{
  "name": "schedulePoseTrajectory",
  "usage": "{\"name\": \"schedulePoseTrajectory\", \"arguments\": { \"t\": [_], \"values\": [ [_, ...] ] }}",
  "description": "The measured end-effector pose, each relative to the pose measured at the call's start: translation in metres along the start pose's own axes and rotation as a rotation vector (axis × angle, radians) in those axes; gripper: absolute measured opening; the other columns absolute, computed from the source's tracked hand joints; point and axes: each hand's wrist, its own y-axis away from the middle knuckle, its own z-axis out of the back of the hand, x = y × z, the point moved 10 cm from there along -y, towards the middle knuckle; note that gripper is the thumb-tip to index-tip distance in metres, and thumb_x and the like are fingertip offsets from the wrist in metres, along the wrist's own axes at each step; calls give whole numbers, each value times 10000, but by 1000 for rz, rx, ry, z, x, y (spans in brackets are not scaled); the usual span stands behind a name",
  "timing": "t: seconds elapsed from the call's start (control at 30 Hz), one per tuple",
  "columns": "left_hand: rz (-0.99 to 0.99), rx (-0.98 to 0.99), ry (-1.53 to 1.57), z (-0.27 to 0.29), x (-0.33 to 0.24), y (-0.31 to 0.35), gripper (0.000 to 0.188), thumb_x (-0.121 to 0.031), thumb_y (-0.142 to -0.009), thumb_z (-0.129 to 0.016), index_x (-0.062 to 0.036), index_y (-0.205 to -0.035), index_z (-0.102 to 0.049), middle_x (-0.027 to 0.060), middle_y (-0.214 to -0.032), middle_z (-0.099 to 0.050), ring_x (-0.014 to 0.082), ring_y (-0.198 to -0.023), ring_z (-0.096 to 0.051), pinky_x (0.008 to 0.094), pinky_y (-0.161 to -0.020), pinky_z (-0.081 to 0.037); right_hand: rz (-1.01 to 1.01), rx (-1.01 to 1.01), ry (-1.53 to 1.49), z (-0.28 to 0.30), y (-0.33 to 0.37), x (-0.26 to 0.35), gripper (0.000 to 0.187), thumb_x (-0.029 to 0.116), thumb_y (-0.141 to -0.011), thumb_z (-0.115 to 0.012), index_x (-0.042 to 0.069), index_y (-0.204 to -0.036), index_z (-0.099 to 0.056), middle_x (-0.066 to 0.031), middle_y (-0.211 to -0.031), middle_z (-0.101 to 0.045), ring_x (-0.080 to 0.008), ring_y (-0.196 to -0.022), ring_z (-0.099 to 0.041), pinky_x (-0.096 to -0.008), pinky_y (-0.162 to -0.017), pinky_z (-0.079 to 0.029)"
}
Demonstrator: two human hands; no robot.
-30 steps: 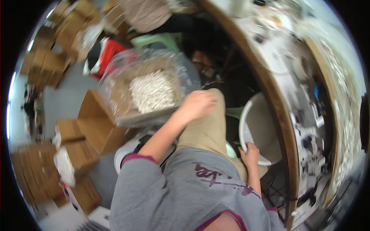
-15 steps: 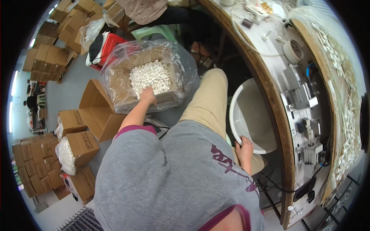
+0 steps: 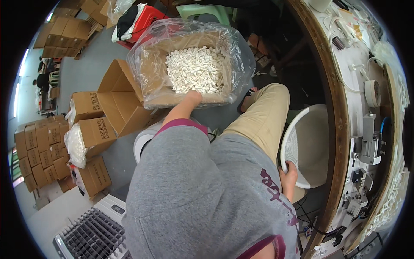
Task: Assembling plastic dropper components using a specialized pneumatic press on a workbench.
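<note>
My left hand [image 3: 195,96] is at the near edge of a cardboard box [image 3: 154,82] lined with clear plastic. Many small white plastic pieces [image 3: 196,69] with thin stems fill the box's middle. The fingers of this hand are hidden from view, down by the near wall, so I cannot see what they hold. On my right, my right hand [image 3: 289,175] grips the rim of a round white plastic basket [image 3: 293,134], fingers over its near left edge. The basket stands between my leg and the workbench, and its visible inside shows no pieces.
A long workbench [image 3: 340,172] with metal fixtures [image 3: 370,142] curves along the right, and more white pieces lie at its far side. Open cardboard boxes [image 3: 123,99] stand at the left, with stacked cartons [image 3: 41,146] behind. A red container [image 3: 151,19] sits beyond the lined box.
The view has shifted, so the lined box and basket appear farther right. My left hand has drawn from the pieces to the near box wall. My right hand stays on the basket rim.
</note>
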Motion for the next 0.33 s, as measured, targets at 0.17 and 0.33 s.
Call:
{"name": "schedulePoseTrajectory", "arguments": {
  "t": [0.17,0.33],
  "values": [
    [-20,-3,88,6,-14,-1,187,-103,-823,-613,-77,-946,-752,115,-1036,-731,277,-979,-699,392,-821,-564,-10,-35,-17,-4,1,-2,378,62,-710,-764,12,-1065,-641,-189,-1041,-661,-378,-1001,-617,-436,-894,-480],
    [-32,9,76,22,-36,-9,209,-116,-788,-661,-92,-975,-751,134,-1047,-727,285,-996,-694,390,-838,-561,-25,-59,-39,-5,2,-2,382,63,-708,-764,11,-1066,-641,-184,-1042,-662,-374,-1005,-617,-438,-899,-478]
  ]
}}
